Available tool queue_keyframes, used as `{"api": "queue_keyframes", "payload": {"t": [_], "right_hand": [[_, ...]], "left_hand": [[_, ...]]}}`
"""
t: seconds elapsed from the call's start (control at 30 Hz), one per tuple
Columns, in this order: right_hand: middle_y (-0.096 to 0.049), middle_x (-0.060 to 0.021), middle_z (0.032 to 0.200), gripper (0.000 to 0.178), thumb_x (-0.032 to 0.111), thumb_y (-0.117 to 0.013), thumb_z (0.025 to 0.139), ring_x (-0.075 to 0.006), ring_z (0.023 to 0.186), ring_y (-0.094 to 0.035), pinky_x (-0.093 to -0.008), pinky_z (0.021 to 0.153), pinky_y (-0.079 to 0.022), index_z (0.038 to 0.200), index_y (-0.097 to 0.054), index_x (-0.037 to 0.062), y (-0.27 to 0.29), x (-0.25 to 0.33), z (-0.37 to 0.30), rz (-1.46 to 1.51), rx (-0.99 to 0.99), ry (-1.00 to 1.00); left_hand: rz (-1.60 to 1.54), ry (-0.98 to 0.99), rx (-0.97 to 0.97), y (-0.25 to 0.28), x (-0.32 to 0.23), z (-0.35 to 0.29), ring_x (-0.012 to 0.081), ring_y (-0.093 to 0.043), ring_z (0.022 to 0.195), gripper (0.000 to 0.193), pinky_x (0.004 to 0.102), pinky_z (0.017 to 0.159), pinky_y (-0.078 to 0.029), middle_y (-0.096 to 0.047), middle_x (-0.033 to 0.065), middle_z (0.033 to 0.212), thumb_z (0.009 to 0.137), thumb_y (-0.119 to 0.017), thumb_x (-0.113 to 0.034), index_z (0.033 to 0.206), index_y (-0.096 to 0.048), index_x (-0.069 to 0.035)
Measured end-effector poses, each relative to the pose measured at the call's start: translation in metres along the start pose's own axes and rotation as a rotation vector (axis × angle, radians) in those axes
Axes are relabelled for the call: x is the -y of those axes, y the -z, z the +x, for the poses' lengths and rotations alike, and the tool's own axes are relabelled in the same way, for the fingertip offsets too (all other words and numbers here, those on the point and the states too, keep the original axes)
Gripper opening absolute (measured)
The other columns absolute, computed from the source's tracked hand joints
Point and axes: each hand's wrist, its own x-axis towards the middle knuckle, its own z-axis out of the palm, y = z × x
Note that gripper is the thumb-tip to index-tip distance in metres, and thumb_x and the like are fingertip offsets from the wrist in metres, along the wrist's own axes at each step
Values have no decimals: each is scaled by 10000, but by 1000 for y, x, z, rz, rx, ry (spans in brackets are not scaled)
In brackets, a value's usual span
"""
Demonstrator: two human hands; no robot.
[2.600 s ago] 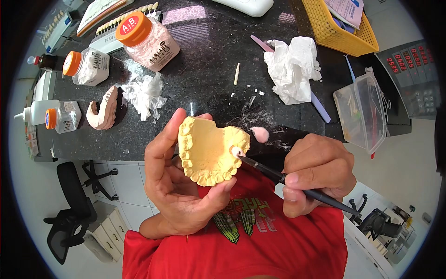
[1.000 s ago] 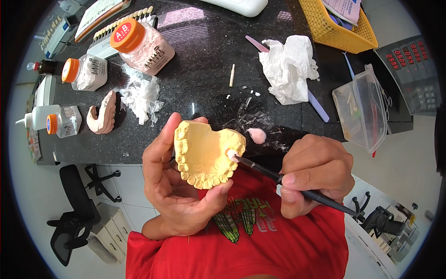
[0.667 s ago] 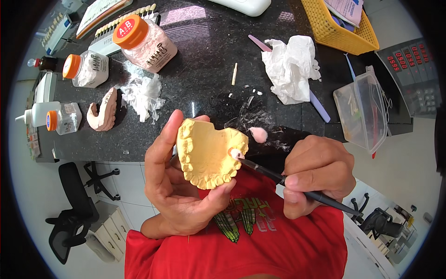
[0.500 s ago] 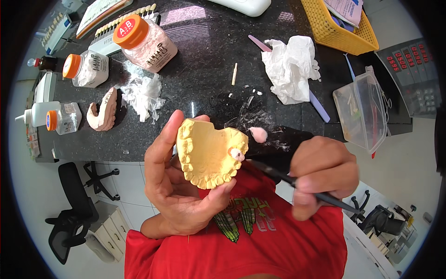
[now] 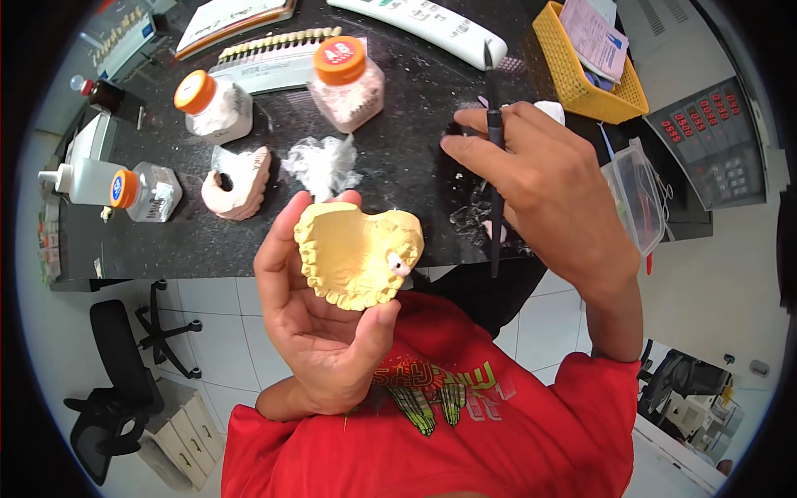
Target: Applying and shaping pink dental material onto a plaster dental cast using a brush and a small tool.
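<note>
My left hand (image 5: pixel 328 349) holds a yellow plaster dental model (image 5: pixel 340 249) by its edges, the row of teeth curving toward me. A small white-pink tooth build-up (image 5: pixel 398 265) with a dark spot sits on the model's right side. Over the right part of the bench, my right hand (image 5: pixel 544 170) grips a slim black brush-like tool (image 5: pixel 495 124), its pointed tip aimed at the far side. Thumb and index finger reach left, close above the bench top. The lump of pink material (image 5: pixel 490 231) lies partly behind the tool's lower end.
Orange-lidded powder jars (image 5: pixel 347 87), a pink dental cast (image 5: pixel 237 187) and crumpled clear plastic (image 5: pixel 324 164) stand left on the dark bench (image 5: pixel 407 158). Behind them is a tooth shade guide (image 5: pixel 282 70). A white remote-like device (image 5: pixel 423 23), yellow basket (image 5: pixel 581 75) and clear box (image 5: pixel 635 199) lie farther right.
My right hand has moved away from the model, up and forward over the bench, turning the tool upright. The model stays in my left hand, slightly shifted left.
</note>
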Motion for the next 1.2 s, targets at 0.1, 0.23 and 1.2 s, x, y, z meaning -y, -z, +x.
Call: {"api": "queue_keyframes", "payload": {"t": [0.1, 0.23, 1.2], "right_hand": [[-651, -83, 960, 252, -46, -585, 703, -242, 844, -609, -337, 683, -499, 931, -647, 42, -2, 1, 4, -33, 40, 20], [-645, -82, 872, 223, -34, -659, 706, -221, 738, -616, -316, 635, -496, 917, -638, 35, -2, 0, 7, 11, -36, 32], [-683, -165, 792, 174, -80, -728, 716, -284, 797, -700, -351, 731, -588, 859, -633, -51, -11, 72, -14, 1180, -690, -71]], "left_hand": [[-19, -8, 0, 7, -5, 3, 264, -462, 1252, 836, 345, 981, -467, -422, 236, 1345, 716, -697, 38, 1407, -226, 35], [-19, -24, 7, 17, -8, 4, 279, -440, 1277, 827, 357, 998, -457, -415, 185, 1348, 711, -706, 37, 1395, -242, 49], [158, -54, 48, 15, -8, -5, 236, -432, 1256, 958, 353, 1030, -398, -420, 168, 1323, 730, -798, -266, 1433, -199, -8]]}}
